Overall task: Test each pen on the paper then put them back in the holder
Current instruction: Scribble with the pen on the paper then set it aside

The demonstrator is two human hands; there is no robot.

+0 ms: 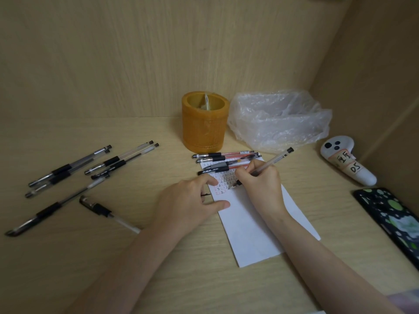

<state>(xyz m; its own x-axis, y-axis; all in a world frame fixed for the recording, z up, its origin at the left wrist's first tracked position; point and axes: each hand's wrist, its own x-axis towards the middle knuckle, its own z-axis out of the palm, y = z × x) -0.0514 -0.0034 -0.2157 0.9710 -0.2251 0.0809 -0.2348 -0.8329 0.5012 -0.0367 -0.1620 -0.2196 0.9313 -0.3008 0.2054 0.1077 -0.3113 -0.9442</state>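
The round amber pen holder (205,123) stands open-topped. A crumpled clear plastic bag (278,118) crowds its right side. Loose black-grip pens (226,158) lie just before it.

Showing matt pale wood grain on the table (90,257); lying smooth and matt, white paper (256,230); glinting, clear plastic pens (68,168); crinkling glossily, thin plastic bag (278,118); looking waxy, amber holder (205,123).

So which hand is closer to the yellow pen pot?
The right hand is slightly nearer. It writes on the paper with a pen, in front of the pen pot and a bit right. The left hand presses the paper's edge, farther forward.
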